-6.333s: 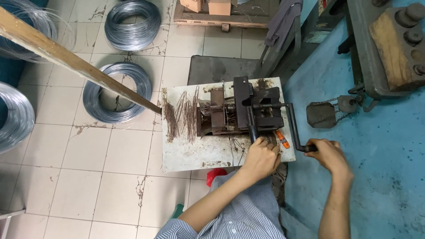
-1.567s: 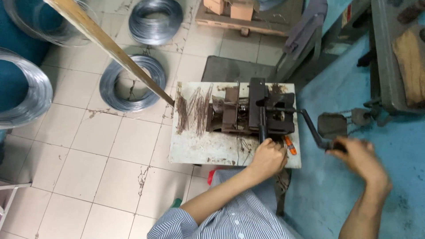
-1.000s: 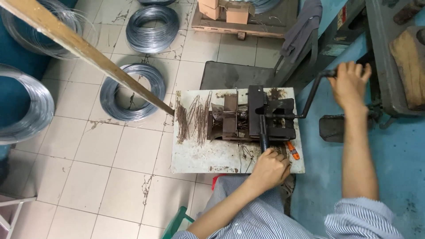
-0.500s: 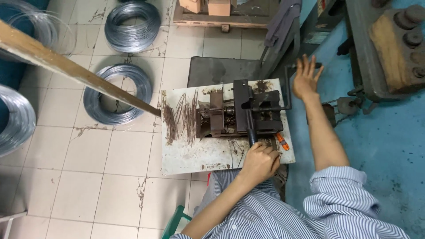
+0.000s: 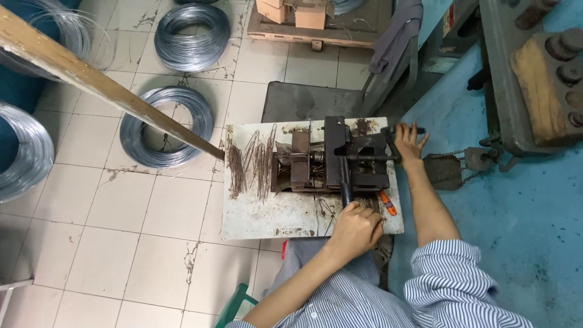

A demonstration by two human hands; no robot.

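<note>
A dark metal wire-bending machine [image 5: 355, 159] is mounted on a small stained white table [image 5: 261, 212]. My left hand [image 5: 357, 228] is shut on the black lever [image 5: 344, 179] that sticks out of the machine's front. At the machine's far right corner, my right hand [image 5: 408, 144] lies with fingers spread on the black crank handle [image 5: 418, 129]. Left of the machine, several bent brown wire pieces [image 5: 249, 164] are laid out on the table. An orange-handled screwdriver [image 5: 387, 203] rests near the table's right edge, between my two arms.
Coils of grey wire [image 5: 164, 124] [image 5: 191, 27] [image 5: 21, 152] lie on the tiled floor to the left. A long wooden beam [image 5: 103, 88] slants down to the table's left edge. A pallet with boxes [image 5: 303, 12] is behind; a grey machine [image 5: 522, 91] and a chained metal weight [image 5: 446, 170] stand right.
My right hand swung the crank from low right up and around to the machine's far right corner, and its fingers have spread. My left hand stayed on the lever.
</note>
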